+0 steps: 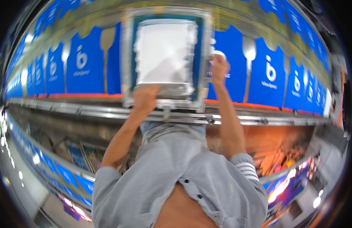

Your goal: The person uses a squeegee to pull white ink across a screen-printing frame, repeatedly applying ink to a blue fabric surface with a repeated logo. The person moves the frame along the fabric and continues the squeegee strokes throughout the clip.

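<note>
A screen-printing frame (128, 57) with a pale metal rim, teal mesh and a white middle lies over blue printed sheets (84, 78). My left hand (145, 97) has its fingers wrapped on a grey metal bar (172, 90) across the frame's lower part. My right hand (220, 66) is closed just outside the frame's right side, above the blue sheet; a white shape shows at its fingertips, too blurred to tell whether it is held or printed.
The printing table runs left and right, its sheets bearing yellow and white spoon-like shapes. A metal rail (240, 120) with fittings runs along the near edge, in front of my waist. Further rows of blue sheets (62, 173) show behind me at both lower sides.
</note>
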Demonstrator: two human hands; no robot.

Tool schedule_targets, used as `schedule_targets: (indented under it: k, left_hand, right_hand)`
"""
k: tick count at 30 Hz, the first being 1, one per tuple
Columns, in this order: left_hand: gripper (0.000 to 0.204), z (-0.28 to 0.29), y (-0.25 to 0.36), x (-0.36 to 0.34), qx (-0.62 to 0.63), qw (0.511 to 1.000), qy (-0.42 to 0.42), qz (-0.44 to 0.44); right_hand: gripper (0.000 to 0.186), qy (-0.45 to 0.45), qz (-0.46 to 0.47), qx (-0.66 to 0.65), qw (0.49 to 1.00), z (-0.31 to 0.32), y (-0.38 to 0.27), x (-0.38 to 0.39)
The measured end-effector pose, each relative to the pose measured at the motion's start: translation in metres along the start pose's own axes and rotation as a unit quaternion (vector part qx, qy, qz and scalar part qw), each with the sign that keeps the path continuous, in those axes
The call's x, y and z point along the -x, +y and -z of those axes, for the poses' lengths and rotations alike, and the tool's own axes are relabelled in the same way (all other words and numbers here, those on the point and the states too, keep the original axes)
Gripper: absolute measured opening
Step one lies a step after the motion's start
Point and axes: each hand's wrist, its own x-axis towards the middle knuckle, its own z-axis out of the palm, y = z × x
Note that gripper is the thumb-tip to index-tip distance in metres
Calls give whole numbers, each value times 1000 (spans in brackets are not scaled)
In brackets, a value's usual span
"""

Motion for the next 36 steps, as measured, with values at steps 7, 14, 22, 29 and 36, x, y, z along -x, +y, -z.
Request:
schedule_targets:
  k: [7,14,22,29,36]
  left_hand:
    - [43,68,-80,13,-60,992,-105,38]
    - [38,79,-98,8,-58,989,-127,52]
    - [33,76,-100,-5,-65,985,-149,53]
    - [40,80,-90,-15,-91,977,-180,76]
    - [57,74,-101,-8,-113,972,-196,57]
  right_hand:
    - [22,-15,-34,-24,999,-80,-70,62]
    - [25,-13,-38,1,999,-101,-74,68]
    - [26,-16,-56,30,998,-108,-65,64]
    - [21,-33,-84,68,994,-104,-80,70]
    - [17,-53,-107,27,993,-99,-83,72]
